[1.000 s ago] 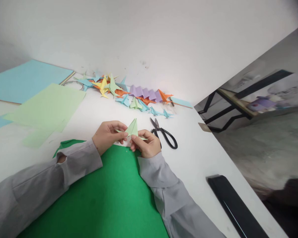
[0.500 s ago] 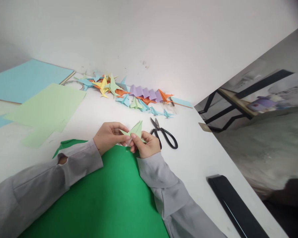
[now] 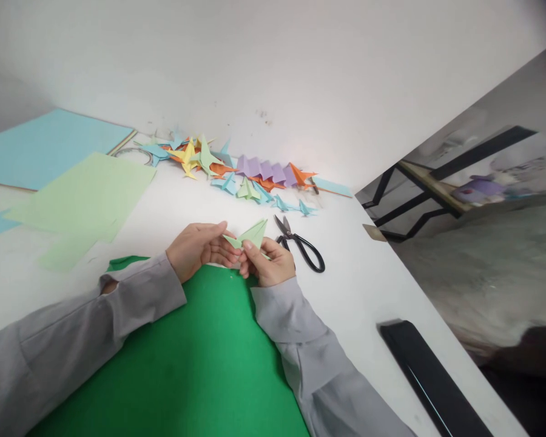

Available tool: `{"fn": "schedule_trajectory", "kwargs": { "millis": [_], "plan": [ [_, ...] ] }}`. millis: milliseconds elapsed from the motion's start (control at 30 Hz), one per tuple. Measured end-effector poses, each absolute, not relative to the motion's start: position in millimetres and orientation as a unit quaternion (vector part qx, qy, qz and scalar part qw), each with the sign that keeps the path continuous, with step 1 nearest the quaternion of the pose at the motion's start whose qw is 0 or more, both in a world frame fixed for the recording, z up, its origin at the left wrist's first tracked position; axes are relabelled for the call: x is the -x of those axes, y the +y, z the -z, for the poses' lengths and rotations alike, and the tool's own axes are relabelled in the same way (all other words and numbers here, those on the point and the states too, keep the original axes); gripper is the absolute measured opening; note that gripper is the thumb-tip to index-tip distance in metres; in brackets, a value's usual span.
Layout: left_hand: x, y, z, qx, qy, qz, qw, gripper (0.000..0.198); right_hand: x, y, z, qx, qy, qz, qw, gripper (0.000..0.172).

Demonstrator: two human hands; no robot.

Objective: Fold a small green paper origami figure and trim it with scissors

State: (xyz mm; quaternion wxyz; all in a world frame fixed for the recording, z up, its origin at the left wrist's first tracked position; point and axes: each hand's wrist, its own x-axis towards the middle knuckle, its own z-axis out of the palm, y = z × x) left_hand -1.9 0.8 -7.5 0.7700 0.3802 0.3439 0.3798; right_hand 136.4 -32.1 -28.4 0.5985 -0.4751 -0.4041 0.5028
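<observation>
Facing origami cranes (image 3: 189, 158) heaped along the wall (image 3: 273, 73), beyond black-handled scissors (image 3: 289, 235) lying partly behind the right hand (image 3: 273, 262). Pinching a pale green folded paper (image 3: 256, 232) between right thumb and fingers, above the white table (image 3: 364, 291) by the green cloth (image 3: 177, 364). Pointing its long axis and largest tip away and rightward. Cupping the left hand (image 3: 195, 250) loosely open at the left tip, hiding whether fingers are touching underneath.

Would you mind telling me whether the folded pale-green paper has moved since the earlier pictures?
Yes: the folded pale-green paper has tilted, its upper tip swinging rightward, closer to the scissors.
</observation>
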Motion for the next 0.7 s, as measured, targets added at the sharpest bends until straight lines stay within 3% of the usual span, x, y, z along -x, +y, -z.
{"fn": "schedule_trajectory", "kwargs": {
  "millis": [500, 700],
  "plan": [
    [-0.7, -3.8, 12.0, -0.522, 0.371, -0.422, 0.642, 0.026, -136.5, -33.1, 27.1, 0.492, -0.418, -0.522, 0.557, 0.028],
    [1.7, -5.0, 11.6, -0.506, 0.315, -0.398, 0.698, 0.019, -143.3, -30.8, 24.9, 0.449, -0.394, -0.589, 0.544, 0.027]
  ]
}}
